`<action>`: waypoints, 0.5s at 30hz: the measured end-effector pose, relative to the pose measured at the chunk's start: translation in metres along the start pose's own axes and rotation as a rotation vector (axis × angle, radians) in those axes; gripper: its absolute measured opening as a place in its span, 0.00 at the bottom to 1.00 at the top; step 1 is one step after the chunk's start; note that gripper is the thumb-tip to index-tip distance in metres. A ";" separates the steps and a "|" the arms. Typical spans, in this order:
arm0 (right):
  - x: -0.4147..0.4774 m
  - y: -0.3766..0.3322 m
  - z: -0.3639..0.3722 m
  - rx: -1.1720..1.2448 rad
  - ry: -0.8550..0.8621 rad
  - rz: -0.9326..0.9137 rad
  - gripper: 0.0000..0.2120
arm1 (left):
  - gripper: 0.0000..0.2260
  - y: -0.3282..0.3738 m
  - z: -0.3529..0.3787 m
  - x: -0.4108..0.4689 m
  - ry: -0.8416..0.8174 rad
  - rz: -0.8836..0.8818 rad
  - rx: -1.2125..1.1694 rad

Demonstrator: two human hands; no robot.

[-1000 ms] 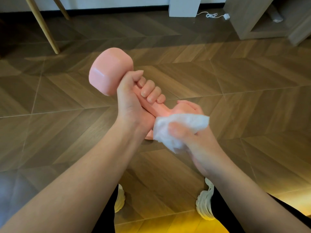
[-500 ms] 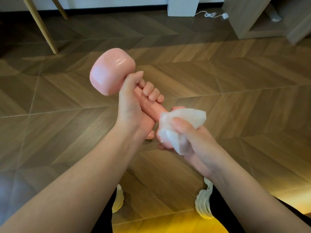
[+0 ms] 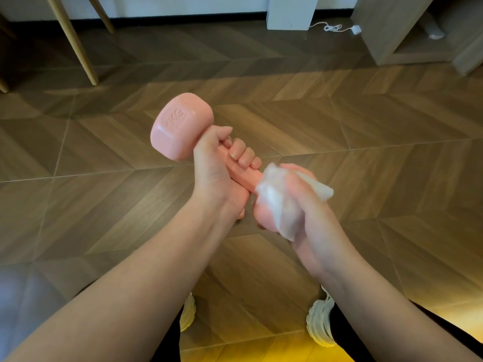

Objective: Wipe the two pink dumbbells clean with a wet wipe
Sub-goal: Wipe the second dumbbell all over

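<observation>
One pink dumbbell [image 3: 180, 131] is held in the air over the floor, tilted with its far head up and to the left. My left hand [image 3: 217, 173] grips its handle. My right hand [image 3: 308, 212] presses a crumpled white wet wipe [image 3: 274, 202] around the near head, which is mostly hidden under the wipe and fingers. A tail of the wipe sticks out to the right. The far head shows a raised weight marking. No second dumbbell is in view.
Wooden herringbone floor [image 3: 366, 142] lies below. Slanted wooden furniture legs [image 3: 75, 48] stand at the back left, a white post [image 3: 290, 11] and a white cable [image 3: 334, 27] at the back, a wooden shelf unit [image 3: 407, 35] at the back right. My white shoes [image 3: 320, 325] are at the bottom.
The dumbbell has turned, so the marked end face of the far head now shows. My right hand has shifted the wipe around the near head, its loose end now sticking out to the right.
</observation>
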State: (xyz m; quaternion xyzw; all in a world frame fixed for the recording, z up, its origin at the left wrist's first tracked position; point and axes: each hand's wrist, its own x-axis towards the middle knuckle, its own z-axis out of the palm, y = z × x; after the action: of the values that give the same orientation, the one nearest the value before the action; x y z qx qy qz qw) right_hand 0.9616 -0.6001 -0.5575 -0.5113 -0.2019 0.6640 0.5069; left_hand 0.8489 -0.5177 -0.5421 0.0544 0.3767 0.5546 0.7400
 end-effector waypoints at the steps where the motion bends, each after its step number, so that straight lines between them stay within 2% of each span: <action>1: 0.001 -0.001 -0.001 0.026 0.023 0.050 0.14 | 0.14 -0.001 0.000 0.000 -0.004 -0.001 0.008; 5: 0.003 -0.008 -0.006 0.091 -0.090 0.221 0.14 | 0.14 -0.002 -0.001 0.001 -0.016 -0.002 0.010; 8: 0.003 -0.011 -0.007 0.127 -0.175 0.312 0.27 | 0.14 -0.001 -0.001 0.001 -0.016 0.008 0.001; 11: 0.003 -0.010 -0.009 0.048 -0.237 0.148 0.27 | 0.14 -0.002 0.001 0.002 0.043 0.019 -0.034; 15: 0.000 -0.009 -0.007 -0.347 -0.149 -0.098 0.36 | 0.14 -0.001 0.000 0.005 0.128 -0.018 -0.093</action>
State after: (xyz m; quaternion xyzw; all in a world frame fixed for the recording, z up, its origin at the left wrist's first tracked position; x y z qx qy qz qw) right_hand 0.9723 -0.5988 -0.5533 -0.5303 -0.3748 0.6297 0.4264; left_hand 0.8501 -0.5139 -0.5451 -0.0187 0.3975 0.5671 0.7211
